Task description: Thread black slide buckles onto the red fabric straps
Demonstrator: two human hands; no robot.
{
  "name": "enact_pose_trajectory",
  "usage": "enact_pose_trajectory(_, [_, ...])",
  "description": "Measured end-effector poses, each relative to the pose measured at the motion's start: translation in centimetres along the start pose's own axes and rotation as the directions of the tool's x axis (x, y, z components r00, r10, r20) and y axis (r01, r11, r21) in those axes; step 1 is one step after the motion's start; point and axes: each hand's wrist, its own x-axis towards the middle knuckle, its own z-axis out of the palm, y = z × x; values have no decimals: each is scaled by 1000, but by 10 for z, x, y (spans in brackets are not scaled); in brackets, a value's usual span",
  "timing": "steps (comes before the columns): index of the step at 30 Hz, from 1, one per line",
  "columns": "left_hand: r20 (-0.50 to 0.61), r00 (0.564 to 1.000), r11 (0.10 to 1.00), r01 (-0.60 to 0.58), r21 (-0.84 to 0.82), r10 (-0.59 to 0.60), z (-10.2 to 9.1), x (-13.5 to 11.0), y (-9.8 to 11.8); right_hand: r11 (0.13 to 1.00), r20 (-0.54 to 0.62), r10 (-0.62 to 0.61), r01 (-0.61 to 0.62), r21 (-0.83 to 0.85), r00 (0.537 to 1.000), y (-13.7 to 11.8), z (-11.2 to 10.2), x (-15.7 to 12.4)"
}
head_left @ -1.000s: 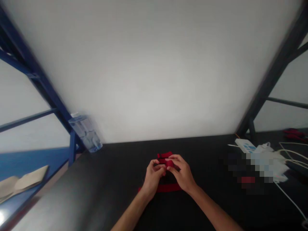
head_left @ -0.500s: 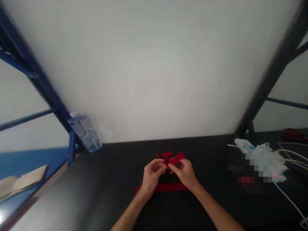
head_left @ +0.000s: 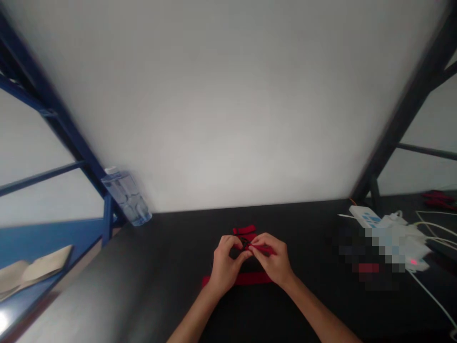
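Well, far to the left of the grip, an open pale booklet (head_left: 35, 267) lies on a blue shelf (head_left: 46, 233), and a clear plastic bottle (head_left: 126, 197) stands nearer, tilted in the view against the blue frame (head_left: 107, 219), at the far edge of the black worktop (head_left: 157, 267).

At the centre, the left hand (head_left: 225, 267) curls its fingers inward on the red webbing (head_left: 245, 238), closing a narrow grip where a small dark piece shows, too small to name. A red band (head_left: 235, 281) lies on the worktop just below the left hand and runs under the right one, and a shorter red band (head_left: 244, 230) sits just beyond the grip. The right hand (head_left: 274, 262) pinches a thin red strip (head_left: 263, 248) between thumb and fingers, its knuckles nearly touching the left hand's fingers.

Well to the right of the grip sit a white power strip (head_left: 367, 218) and a tangle of white cables (head_left: 428, 228), partly behind a blurred patch. Beyond them, a small red object (head_left: 439, 199) lies at the far edge.
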Motion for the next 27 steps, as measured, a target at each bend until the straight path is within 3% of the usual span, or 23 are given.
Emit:
enact_pose_trajectory(3, [-8, 999, 999, 32, 25, -32, 3, -3, -2, 1000, 9, -24, 24, 20, 1000, -1, 0, -2])
enact_pose_trajectory(8, [98, 994, 999, 47, -21, -45, 2, -4, -3, 999, 54, -46, 48, -25, 997, -5, -2, -1])
enact_pose_trajectory(16, [61, 998, 990, 10, 138, -18, 0, -3, -5, 980, -96, -71, 52, -192, 993, -11, -6, -2])
enact_pose_trajectory(21, [93, 995, 990, -38, 139, 25, 2, -5, -5, 967, -65, -159, 142, -211, 985, -7, -6, -1])
enact_pose_trajectory(27, [79, 996, 991, -41, 128, 31, 2, -5, 0, 947, -186, -247, 196, -253, 951, -5, -6, -3])
